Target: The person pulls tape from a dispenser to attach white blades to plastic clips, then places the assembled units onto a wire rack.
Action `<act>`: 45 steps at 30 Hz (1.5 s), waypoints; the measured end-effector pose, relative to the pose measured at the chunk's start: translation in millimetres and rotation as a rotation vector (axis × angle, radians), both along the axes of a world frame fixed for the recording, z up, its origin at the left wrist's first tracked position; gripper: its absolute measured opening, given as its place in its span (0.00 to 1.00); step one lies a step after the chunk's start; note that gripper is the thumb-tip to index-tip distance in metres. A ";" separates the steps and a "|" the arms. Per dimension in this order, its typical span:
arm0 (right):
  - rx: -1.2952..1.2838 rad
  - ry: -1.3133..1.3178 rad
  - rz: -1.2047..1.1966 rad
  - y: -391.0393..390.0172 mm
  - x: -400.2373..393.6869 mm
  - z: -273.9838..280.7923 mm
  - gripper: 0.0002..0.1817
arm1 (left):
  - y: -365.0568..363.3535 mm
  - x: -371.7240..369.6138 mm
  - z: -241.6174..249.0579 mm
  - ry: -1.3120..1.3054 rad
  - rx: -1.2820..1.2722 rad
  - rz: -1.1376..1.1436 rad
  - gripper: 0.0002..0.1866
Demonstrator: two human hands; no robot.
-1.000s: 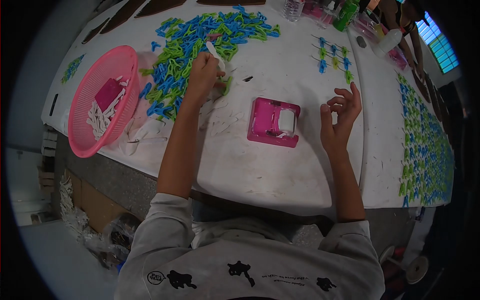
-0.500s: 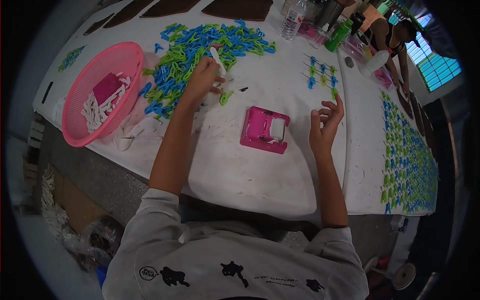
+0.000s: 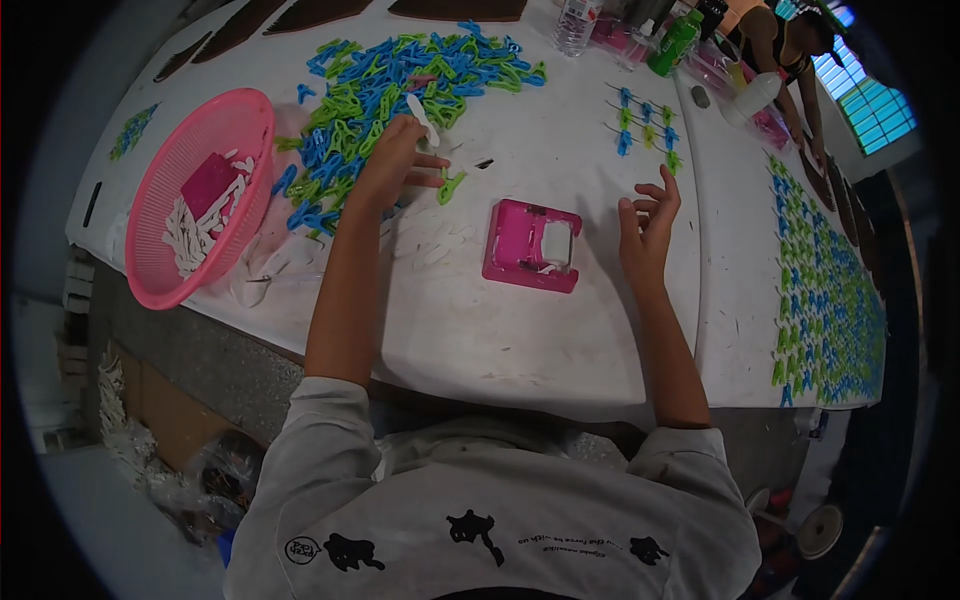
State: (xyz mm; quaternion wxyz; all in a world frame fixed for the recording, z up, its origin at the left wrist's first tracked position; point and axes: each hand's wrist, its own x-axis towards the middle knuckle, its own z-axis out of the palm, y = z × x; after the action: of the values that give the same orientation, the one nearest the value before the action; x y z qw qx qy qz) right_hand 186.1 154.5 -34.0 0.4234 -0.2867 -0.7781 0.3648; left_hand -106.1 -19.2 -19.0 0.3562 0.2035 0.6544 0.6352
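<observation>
My left hand [image 3: 388, 168] is at the right edge of a heap of blue and green plastic clips [image 3: 385, 105]. A narrow white strip [image 3: 423, 121] sticks out from its thumb side, while the other fingers reach to the right. Just beyond those fingertips is a green clip [image 3: 451, 187]. My right hand [image 3: 650, 228] hovers over the right side of the table, thumb and index finger apart, with nothing visible in it. Above its fingertips lies a small grid of blue and green clips [image 3: 648, 135]. Between my hands sits a pink box with a white roller [image 3: 500, 250].
A pink basket [image 3: 145, 240] with white strips stands left. Rows of clips [image 3: 825, 290] cover the right table. Brown fan-shaped pieces [image 3: 320, 14] lie along the back. A water bottle [image 3: 574, 28] and green bottle [image 3: 675, 45] stand behind; another person [image 3: 775, 55] leans over the far right.
The view has shifted slightly, so the table things appear higher. My left hand has shifted a little toward me with the white strip. My right hand keeps nearly the same pose.
</observation>
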 end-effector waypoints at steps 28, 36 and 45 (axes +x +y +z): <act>-0.022 0.049 0.008 4.8 1.4 -3.7 0.37 | -3.9 13.0 12.1 -0.136 0.142 -0.182 0.13; 0.094 0.082 0.092 -14.2 1.1 11.0 0.34 | -9.7 40.7 46.6 -0.192 0.520 -0.302 0.11; 0.258 0.074 0.458 -61.4 -11.9 29.4 0.33 | 6.3 124.3 38.5 -0.186 0.880 -0.451 0.16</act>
State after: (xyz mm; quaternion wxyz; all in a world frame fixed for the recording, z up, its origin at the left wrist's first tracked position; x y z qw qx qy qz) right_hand 174.2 93.1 -4.7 0.3910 -0.0331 -0.8469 0.3590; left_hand 18.2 -13.0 19.5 0.4217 0.4132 0.2301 0.7736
